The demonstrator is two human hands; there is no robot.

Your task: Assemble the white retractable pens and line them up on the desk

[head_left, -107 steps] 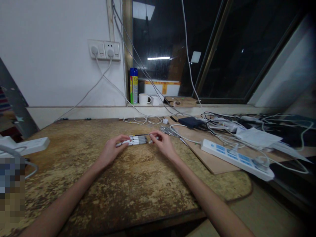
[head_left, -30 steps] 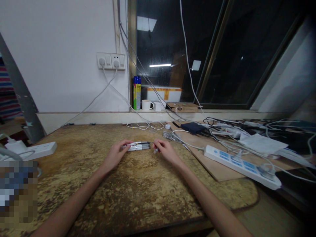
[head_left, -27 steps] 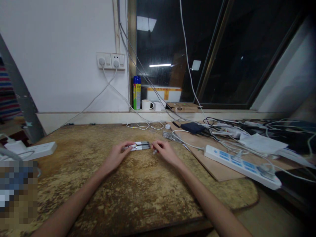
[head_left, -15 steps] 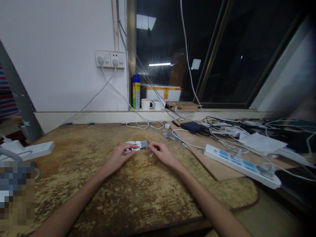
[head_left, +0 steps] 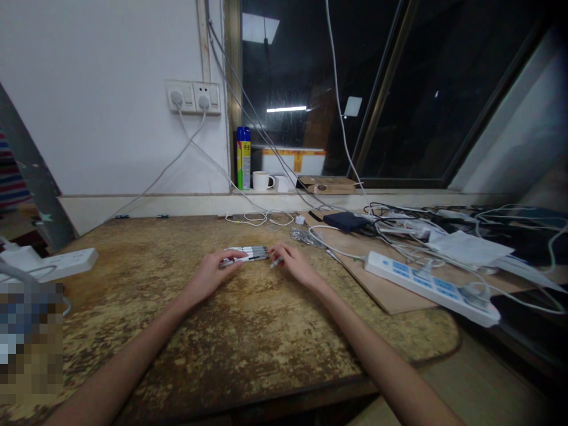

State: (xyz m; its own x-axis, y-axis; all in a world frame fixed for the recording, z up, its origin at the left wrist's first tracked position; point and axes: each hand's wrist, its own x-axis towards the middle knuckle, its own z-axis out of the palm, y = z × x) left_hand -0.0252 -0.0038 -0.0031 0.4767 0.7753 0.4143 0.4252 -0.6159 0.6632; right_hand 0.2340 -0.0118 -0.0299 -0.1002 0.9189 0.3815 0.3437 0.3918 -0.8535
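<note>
Several white pens (head_left: 252, 250) with dark tips lie side by side in a row on the worn wooden table (head_left: 248, 331). My left hand (head_left: 210, 272) is closed with thumb and fingers on the left end of the nearest pen (head_left: 243, 259), which lies along the near side of the row. My right hand (head_left: 290, 264) is at the right end of the row, fingers curled, with a small translucent piece like a pen cap (head_left: 276, 262) between them. Its fingertips are close to the pen tips; whether they touch cannot be made out.
Behind the pens lie a crumpled clear plastic bag (head_left: 304, 236) and a loose white cable (head_left: 248, 220). To the right, a white power strip (head_left: 430, 289) rests on a brown board (head_left: 377, 290) among tangled cables. A spray can (head_left: 244, 158) and a mug (head_left: 262, 180) stand on the sill.
The nearest pen in my left hand has come up against the row. My right fingers have loosened and shifted slightly, still with the small translucent piece. The whole view has moved a little.
</note>
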